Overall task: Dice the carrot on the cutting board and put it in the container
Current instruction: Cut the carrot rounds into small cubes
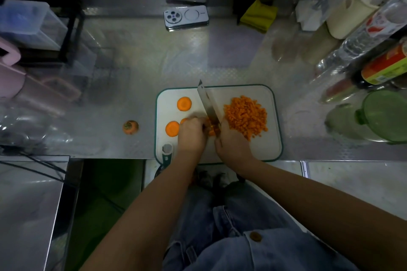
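A white cutting board [268, 99] with a green rim lies on the steel counter. A heap of diced carrot [246, 114] covers its right half. Two round carrot slices [184, 103] [172, 128] lie on its left half. My right hand [233, 141] grips a knife [208, 103], its blade pointing away from me over the board's middle. My left hand [191, 134] has its fingers curled down on small carrot pieces [212, 131] right beside the blade. A green container [385, 114] stands at the counter's right edge.
A carrot top [130, 127] lies on the counter left of the board. A phone [186, 17] and a yellow cloth [258, 15] sit at the back. Bottles and jars [383, 66] crowd the right side. Clear plastic boxes [28, 22] and a pink object stand at the left.
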`<state>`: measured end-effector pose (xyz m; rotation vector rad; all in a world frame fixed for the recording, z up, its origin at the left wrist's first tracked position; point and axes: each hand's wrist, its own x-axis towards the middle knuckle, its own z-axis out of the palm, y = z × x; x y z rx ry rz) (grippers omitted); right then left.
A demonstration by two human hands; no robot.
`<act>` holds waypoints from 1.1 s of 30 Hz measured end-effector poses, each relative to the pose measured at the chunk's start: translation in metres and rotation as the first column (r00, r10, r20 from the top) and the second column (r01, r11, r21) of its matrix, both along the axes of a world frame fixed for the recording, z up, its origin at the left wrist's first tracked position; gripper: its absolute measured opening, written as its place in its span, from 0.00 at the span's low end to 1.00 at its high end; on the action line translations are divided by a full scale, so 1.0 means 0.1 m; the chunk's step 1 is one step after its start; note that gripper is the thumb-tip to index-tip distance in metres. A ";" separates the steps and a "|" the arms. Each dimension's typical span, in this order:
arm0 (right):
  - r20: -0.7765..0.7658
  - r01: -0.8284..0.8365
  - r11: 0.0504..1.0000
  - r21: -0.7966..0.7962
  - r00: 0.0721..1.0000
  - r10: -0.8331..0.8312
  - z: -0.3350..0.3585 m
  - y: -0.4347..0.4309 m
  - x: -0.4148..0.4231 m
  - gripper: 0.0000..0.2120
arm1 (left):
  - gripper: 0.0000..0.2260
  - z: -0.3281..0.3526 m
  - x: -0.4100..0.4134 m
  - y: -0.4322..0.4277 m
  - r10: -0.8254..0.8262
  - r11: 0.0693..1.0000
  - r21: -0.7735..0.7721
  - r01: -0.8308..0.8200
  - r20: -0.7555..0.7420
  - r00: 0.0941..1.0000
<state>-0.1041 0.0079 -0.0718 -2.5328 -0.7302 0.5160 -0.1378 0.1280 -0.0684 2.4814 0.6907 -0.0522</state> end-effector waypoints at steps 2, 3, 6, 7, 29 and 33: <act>-0.001 -0.006 1.000 0.011 1.000 0.006 0.01 -0.04 0.03 0.21 | 0.05 0.00 0.00 0.00 0.006 1.000 0.013 -0.005 -0.017 1.000; -0.003 -0.008 1.000 0.025 1.000 0.008 0.02 -0.06 0.04 0.20 | 0.04 0.00 -0.01 0.00 0.008 1.000 0.019 -0.008 -0.018 1.000; -0.013 0.013 0.996 0.087 1.000 -0.012 0.09 -0.11 0.09 0.14 | 0.06 0.02 -0.03 0.00 0.006 0.999 0.037 -0.005 -0.022 1.000; -0.016 0.022 0.995 0.094 1.000 -0.021 0.12 -0.12 0.10 0.13 | 0.07 0.03 -0.04 0.01 0.007 0.999 0.040 -0.006 -0.027 1.000; -0.086 -0.011 0.999 0.049 0.996 0.016 0.07 -0.01 -0.03 0.20 | 0.07 -0.08 -0.08 -0.02 0.021 1.000 -0.018 -0.021 -0.004 1.000; -0.073 -0.004 0.999 0.046 0.997 0.007 0.07 0.06 -0.02 0.15 | 0.07 -0.08 -0.08 -0.02 0.013 1.000 -0.013 -0.013 -0.004 1.000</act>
